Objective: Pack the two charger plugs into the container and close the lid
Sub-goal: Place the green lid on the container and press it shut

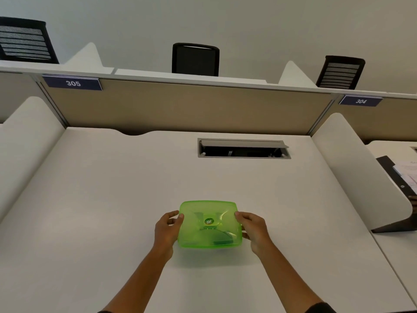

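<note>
Nearby, only open cable hatch.

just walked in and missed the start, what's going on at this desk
A person holds a green translucent container on the white desk, left hand on its left edge, right hand on its right. The lid is already on top, and dark shapes show faintly through the plastic, too blurred to identify. Whether the lid is fully pressed shut cannot be told.
</note>
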`<state>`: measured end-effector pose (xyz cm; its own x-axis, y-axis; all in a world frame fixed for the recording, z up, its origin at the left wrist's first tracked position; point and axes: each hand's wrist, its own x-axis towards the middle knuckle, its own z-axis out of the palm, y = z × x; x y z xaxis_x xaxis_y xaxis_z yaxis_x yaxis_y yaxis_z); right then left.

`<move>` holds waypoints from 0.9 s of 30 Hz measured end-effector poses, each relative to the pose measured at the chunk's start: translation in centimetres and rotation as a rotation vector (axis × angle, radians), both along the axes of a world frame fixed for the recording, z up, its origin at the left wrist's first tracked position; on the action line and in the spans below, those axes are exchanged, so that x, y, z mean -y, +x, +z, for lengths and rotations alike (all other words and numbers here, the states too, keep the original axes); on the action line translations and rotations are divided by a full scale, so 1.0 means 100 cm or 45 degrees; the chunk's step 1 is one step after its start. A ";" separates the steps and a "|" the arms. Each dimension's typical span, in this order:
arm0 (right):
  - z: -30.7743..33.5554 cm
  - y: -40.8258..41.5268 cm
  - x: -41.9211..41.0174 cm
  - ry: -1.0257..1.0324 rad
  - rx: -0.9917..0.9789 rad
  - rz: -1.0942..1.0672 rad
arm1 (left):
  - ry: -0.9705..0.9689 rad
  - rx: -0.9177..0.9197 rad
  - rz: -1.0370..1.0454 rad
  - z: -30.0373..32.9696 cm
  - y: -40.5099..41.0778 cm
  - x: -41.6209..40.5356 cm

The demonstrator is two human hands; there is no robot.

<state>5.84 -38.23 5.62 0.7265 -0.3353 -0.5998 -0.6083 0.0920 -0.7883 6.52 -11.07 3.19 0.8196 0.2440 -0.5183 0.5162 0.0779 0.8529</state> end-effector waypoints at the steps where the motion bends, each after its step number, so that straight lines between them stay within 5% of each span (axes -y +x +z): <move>1: -0.002 -0.007 0.005 0.004 -0.027 0.052 | 0.013 0.014 -0.023 -0.001 -0.010 -0.003; 11: -0.005 -0.036 0.027 0.396 -0.252 0.191 | -0.222 -0.015 0.051 -0.010 -0.059 -0.006; 27: -0.005 -0.034 0.016 0.340 -0.220 0.155 | -0.324 -0.032 0.158 -0.015 -0.052 0.000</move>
